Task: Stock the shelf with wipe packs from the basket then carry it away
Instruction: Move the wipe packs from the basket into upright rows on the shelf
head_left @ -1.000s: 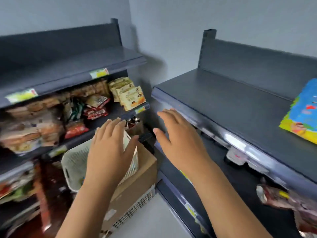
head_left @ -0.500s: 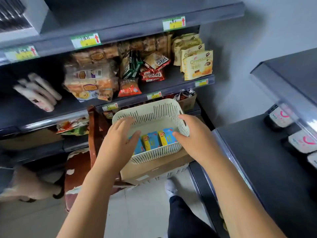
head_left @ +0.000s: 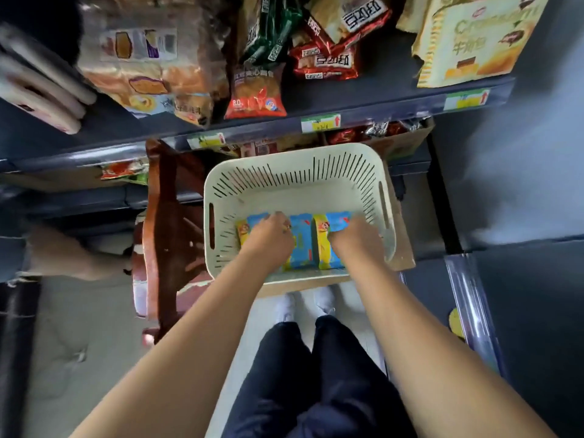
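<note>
Basket (head_left: pixel 297 175) sits on cardboard box (head_left: pixel 404 248) under snack shelf (head_left: pixel 363 116). Three wipe packs (head_left: pixel 300 245) lie side by side inside. Left hand (head_left: pixel 268 240) curled round left pack (head_left: pixel 252 221); right hand (head_left: pixel 354 245) curled over right pack (head_left: pixel 324 245). Both gripping.

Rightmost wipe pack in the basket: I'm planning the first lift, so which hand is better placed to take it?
Right. The right hand lies on the rightmost pack by the basket's right wall; the left hand is over the leftmost pack.
</note>
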Available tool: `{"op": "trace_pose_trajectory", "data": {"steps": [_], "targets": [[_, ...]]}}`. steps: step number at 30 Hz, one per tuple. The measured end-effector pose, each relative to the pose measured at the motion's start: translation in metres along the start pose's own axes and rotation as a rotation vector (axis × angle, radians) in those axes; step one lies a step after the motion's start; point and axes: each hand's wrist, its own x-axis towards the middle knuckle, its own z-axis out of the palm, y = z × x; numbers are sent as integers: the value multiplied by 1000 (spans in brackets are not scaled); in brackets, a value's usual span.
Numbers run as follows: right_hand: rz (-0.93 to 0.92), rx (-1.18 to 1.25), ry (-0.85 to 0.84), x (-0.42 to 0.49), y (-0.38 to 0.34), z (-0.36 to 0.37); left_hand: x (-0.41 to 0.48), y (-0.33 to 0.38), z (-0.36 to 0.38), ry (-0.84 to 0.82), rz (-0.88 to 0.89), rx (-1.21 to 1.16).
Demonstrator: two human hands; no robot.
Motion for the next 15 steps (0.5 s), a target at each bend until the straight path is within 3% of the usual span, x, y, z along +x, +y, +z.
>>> {"op": "trace_pose_trajectory", "data": {"steps": [3,8,15], "targets": [[54,-103,-51,32,-4,19,33,0,30,-97,-25,114],[160,-318,-114,65,-2,47,78,-13,55,-119,11,251],[196,-212,-138,83,12,62,109,-30,59,7,156,434]]}}
